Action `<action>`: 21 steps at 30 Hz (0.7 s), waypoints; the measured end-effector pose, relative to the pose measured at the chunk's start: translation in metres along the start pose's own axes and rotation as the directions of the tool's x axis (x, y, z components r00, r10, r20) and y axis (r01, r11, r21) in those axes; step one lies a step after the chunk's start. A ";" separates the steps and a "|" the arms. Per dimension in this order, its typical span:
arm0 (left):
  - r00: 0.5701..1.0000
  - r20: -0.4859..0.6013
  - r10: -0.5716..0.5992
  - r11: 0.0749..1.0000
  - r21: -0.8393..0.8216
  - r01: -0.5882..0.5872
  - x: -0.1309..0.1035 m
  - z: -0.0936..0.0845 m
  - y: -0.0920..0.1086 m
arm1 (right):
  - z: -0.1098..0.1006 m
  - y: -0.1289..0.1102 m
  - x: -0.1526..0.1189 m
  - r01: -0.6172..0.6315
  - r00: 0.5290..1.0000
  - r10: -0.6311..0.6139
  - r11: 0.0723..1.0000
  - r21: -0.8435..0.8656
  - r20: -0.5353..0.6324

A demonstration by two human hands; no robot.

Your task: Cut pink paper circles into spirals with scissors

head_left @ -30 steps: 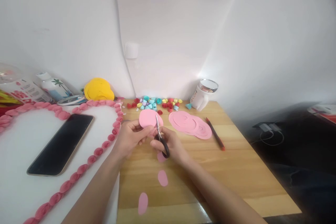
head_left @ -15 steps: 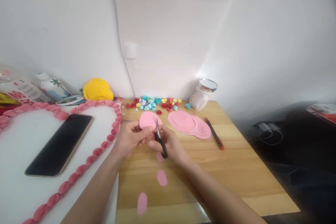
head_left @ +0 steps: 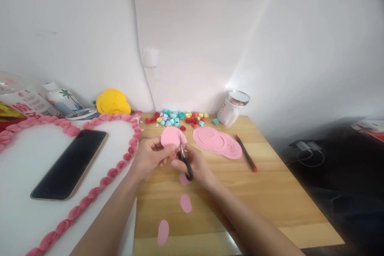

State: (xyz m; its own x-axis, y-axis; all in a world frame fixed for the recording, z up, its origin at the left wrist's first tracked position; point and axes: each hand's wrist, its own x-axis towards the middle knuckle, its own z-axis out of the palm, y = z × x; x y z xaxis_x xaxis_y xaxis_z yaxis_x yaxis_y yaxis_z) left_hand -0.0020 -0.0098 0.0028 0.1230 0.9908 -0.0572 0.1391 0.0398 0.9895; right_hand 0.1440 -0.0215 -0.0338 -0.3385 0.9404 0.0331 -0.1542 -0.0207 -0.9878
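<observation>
- My left hand (head_left: 150, 158), at the centre of the frame, pinches a pink paper disc (head_left: 170, 136) between thumb and fingers, raised above the wooden table (head_left: 270, 200).
- My right hand (head_left: 196, 166), just beside it, has its fingers curled around the black handles of the scissors (head_left: 188, 166); the blades lie against the right part of the disc, pointing up the frame. How wide they are parted I cannot tell.
- For a clean curve, I should turn the paper with my left hand rather than swing my right wrist, and take short, even snips.
- A light pinch set back from the blades would suit this thin sheet: it stays flat, with my left thumb out of the cut.
- The paper looks matte and smooth, its outline rounded but not quite a circle.
- Right of centre, overlapping pink discs (head_left: 205, 139) lie flat, with curved lines on them like spirals.
- Smooth pink ovals (head_left: 186, 204) lie loose at lower centre.
- At left, rolled pink paper rosettes (head_left: 94, 193) line the white board (head_left: 18, 192), ridged against its plain surface.
</observation>
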 end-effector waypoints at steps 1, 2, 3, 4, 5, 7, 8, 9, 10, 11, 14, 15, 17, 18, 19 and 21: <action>1.000 0.001 0.000 1.000 0.000 0.000 0.000 0.000 0.000 | 0.000 0.000 0.000 0.000 1.000 0.000 1.000 -0.005 -0.001; 1.000 -0.001 -0.002 1.000 0.000 0.002 0.000 0.000 0.000 | 0.000 0.000 0.000 -0.002 1.000 0.002 1.000 -0.011 -0.002; 1.000 -0.004 -0.005 1.000 0.000 0.005 0.000 0.000 0.000 | 0.000 0.000 0.000 -0.002 1.000 0.002 1.000 -0.015 -0.003; 1.000 -0.005 -0.008 1.000 0.000 0.008 0.000 0.000 0.000 | 0.000 -0.001 0.000 -0.002 1.000 0.002 1.000 -0.017 -0.004; 1.000 -0.007 -0.010 1.000 -0.003 0.009 0.000 -0.001 0.001 | 0.000 -0.001 0.000 0.001 1.000 -0.001 1.000 -0.019 -0.006; 1.000 -0.008 -0.010 1.000 -0.006 0.010 0.001 -0.001 0.001 | 0.000 -0.003 0.000 0.006 1.000 -0.006 1.000 -0.024 -0.012; 1.000 -0.009 -0.010 1.000 -0.007 0.010 0.001 -0.001 0.001 | 0.001 -0.004 0.000 0.006 1.000 -0.006 1.000 -0.027 -0.014; 1.000 -0.009 -0.009 1.000 -0.007 0.009 0.001 -0.001 0.001 | 0.001 -0.005 0.000 0.003 1.000 -0.003 1.000 -0.030 -0.016; 1.000 -0.012 -0.007 1.000 -0.005 0.007 0.001 -0.001 0.000 | 0.001 -0.005 0.000 -0.003 1.000 0.002 0.999 -0.032 -0.016; 1.000 -0.014 -0.004 1.000 -0.003 0.004 0.001 -0.001 0.000 | 0.001 -0.006 -0.001 -0.009 1.000 0.009 0.999 -0.033 -0.015; 1.000 -0.015 0.008 1.000 -0.001 -0.008 0.002 -0.001 0.000 | 0.002 -0.007 -0.001 -0.027 1.000 0.026 0.999 -0.024 -0.015; 1.000 -0.013 0.011 1.000 -0.001 -0.011 0.002 -0.001 0.000 | 0.002 -0.007 -0.001 -0.034 0.999 0.033 0.999 -0.020 -0.014; 1.000 -0.011 0.006 1.000 0.000 -0.006 0.001 -0.001 0.001 | 0.002 -0.007 -0.001 -0.047 0.999 0.046 0.999 -0.011 -0.012; 1.000 -0.013 0.002 1.000 0.001 -0.002 0.001 -0.002 0.001 | 0.002 -0.007 -0.002 -0.050 0.999 0.050 0.999 -0.008 -0.012; 1.000 -0.015 -0.004 1.000 0.003 0.004 0.001 -0.002 0.002 | 0.002 -0.007 -0.002 -0.052 0.999 0.052 0.999 -0.007 -0.012; 1.000 -0.021 -0.012 1.000 0.001 0.012 0.001 -0.002 0.002 | 0.002 -0.007 -0.001 -0.048 0.999 0.048 0.999 -0.011 -0.013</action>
State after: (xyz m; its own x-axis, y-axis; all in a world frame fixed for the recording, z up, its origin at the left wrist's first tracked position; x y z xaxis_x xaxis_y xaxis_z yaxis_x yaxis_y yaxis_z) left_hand -0.0036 -0.0087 0.0051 0.1004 0.9928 -0.0657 0.1411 0.0512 0.9887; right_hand 0.1438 -0.0234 -0.0262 -0.3334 0.9427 -0.0161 -0.1277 -0.0621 -0.9899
